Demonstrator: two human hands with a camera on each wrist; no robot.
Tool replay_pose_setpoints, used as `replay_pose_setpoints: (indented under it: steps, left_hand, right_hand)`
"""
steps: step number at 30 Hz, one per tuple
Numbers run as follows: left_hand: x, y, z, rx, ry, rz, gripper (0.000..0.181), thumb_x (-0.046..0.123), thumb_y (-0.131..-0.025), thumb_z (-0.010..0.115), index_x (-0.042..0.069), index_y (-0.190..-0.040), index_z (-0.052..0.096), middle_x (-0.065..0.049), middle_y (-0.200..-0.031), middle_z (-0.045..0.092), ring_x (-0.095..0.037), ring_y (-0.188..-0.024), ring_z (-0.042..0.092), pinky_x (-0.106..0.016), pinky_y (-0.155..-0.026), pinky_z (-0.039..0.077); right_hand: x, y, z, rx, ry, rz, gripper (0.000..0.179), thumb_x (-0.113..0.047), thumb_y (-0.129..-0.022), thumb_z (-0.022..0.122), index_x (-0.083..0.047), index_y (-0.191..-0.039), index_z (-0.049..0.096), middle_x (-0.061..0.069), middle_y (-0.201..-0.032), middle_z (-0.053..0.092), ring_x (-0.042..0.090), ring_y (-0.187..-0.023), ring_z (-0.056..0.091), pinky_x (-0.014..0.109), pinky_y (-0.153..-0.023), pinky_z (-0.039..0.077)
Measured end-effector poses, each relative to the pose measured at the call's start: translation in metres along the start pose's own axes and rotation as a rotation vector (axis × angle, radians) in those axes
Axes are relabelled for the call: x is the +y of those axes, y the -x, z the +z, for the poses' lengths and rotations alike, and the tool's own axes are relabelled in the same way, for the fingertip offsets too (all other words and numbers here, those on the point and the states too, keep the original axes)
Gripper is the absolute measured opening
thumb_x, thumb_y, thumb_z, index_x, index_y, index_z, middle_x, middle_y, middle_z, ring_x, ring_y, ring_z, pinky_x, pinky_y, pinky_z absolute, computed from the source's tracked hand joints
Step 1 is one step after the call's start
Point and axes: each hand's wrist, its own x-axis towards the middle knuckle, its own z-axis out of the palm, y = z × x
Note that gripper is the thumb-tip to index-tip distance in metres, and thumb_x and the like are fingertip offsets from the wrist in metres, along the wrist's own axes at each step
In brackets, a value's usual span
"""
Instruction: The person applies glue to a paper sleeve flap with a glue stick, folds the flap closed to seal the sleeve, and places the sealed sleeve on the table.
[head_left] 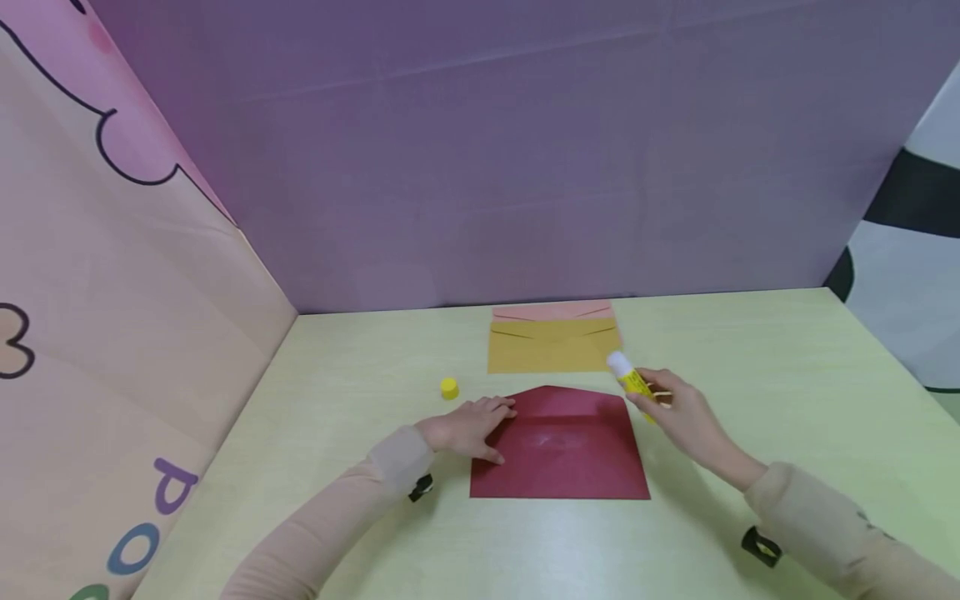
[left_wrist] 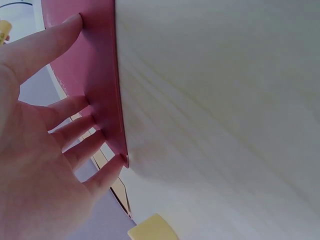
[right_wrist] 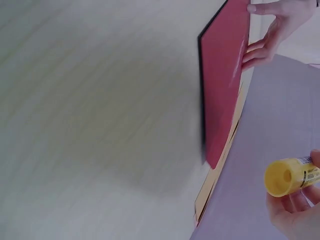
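A dark red envelope point(head_left: 562, 467) lies on the table with its flap raised toward the far side. My left hand point(head_left: 472, 425) rests on its left part, the fingers spread and their tips touching the paper, as the left wrist view also shows. Between thumb and fingers my right hand point(head_left: 686, 417) holds a yellow glue stick point(head_left: 636, 383) above the table by the envelope's upper right corner. The stick's white end points up and away; its yellow base point(right_wrist: 281, 179) faces the right wrist camera. A yellow cap point(head_left: 449, 388) stands to the upper left of the envelope.
Behind the red envelope lie a mustard-yellow envelope point(head_left: 551, 354) and a pink envelope point(head_left: 555, 311), partly overlapped. A purple panel point(head_left: 540, 183) closes off the table's point(head_left: 360, 358) far edge. A printed panel point(head_left: 150, 317) stands along the left side, another point(head_left: 915, 250) at the right.
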Motion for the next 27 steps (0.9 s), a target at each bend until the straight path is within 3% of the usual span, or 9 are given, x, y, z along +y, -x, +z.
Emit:
replay_pose_setpoints:
  steps: [5,12,21,27]
  left_hand:
    - [0.0,0.0,0.001,0.003,0.001,0.002,0.068,0.037,-0.079,0.063,0.011,-0.135,0.033,-0.003,-0.144,0.023,-0.019,-0.129,0.022,-0.038,-0.104,0.024]
    - [0.001,0.0,0.0,0.008,0.003,0.004,0.068,0.038,-0.079,0.064,0.012,-0.135,0.034,-0.003,-0.143,0.023,-0.019,-0.129,0.023,-0.038,-0.103,0.025]
    - [0.0,-0.001,0.0,0.006,0.021,0.002,0.068,0.036,-0.078,0.064,0.012,-0.135,0.034,-0.003,-0.143,0.023,-0.019,-0.128,0.023,-0.039,-0.103,0.025]
    - [0.001,-0.002,0.0,0.01,0.019,0.005,0.068,0.036,-0.079,0.064,0.012,-0.134,0.034,-0.003,-0.143,0.023,-0.02,-0.128,0.023,-0.039,-0.104,0.025]
  right_hand:
    - [-0.006,0.001,0.003,-0.002,0.023,-0.037,0.035,-0.003,-0.079,0.064,0.009,-0.111,0.056,0.017,-0.096,0.059,0.027,-0.083,0.055,0.034,-0.069,0.051]
    - [-0.013,0.003,0.007,-0.032,0.023,-0.014,0.034,-0.009,-0.077,0.068,0.002,-0.108,0.061,0.015,-0.097,0.06,0.021,-0.076,0.048,0.019,-0.051,0.044]
    - [-0.026,-0.002,0.016,-0.066,-0.09,0.109,0.033,-0.014,-0.073,0.072,-0.001,-0.1,0.058,0.015,-0.095,0.057,0.023,-0.076,0.049,0.021,-0.054,0.047]
    - [-0.031,-0.006,0.024,-0.088,-0.198,0.143,0.036,-0.01,-0.074,0.071,0.004,-0.102,0.053,0.017,-0.095,0.057,0.024,-0.078,0.057,0.021,-0.062,0.051]
